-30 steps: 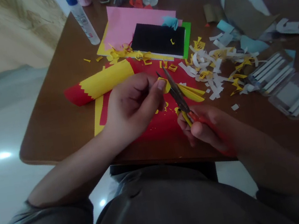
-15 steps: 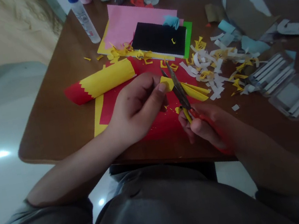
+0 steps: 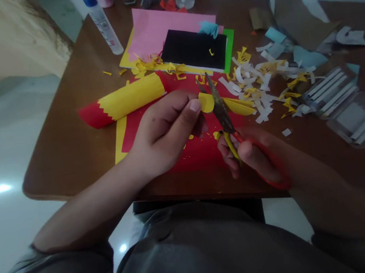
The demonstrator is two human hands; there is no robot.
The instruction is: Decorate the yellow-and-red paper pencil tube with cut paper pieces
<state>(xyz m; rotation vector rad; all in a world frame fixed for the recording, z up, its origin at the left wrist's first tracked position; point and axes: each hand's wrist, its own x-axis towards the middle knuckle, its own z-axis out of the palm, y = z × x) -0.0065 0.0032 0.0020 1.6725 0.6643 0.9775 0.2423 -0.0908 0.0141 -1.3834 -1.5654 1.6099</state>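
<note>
1. The right hand (image 3: pixel 253 157) has its grip clamped on a pair of red-handled scissors (image 3: pixel 221 111), whose blades stand slightly apart around the folded yellow paper (image 3: pixel 239 106).
2. The left hand (image 3: pixel 167 132) pinches the paper's rounded end between thumb and fingers, with the thumbnail (image 3: pixel 194 105) just beside the blades.
3. The paper is held up above a red sheet (image 3: pixel 199 152) dotted with yellow snippets, near the table's (image 3: pixel 64 148) front edge.
4. Closing the blades could nip that thumb if the thin folds slip or the left hand shifts toward them.
5. Slipping folds could also make the cut stray.
6. Beyond lie a red-and-yellow paper roll (image 3: pixel 126 100) and a heap of white and yellow scraps (image 3: pixel 256 76), where small cut pieces could get lost.
</note>
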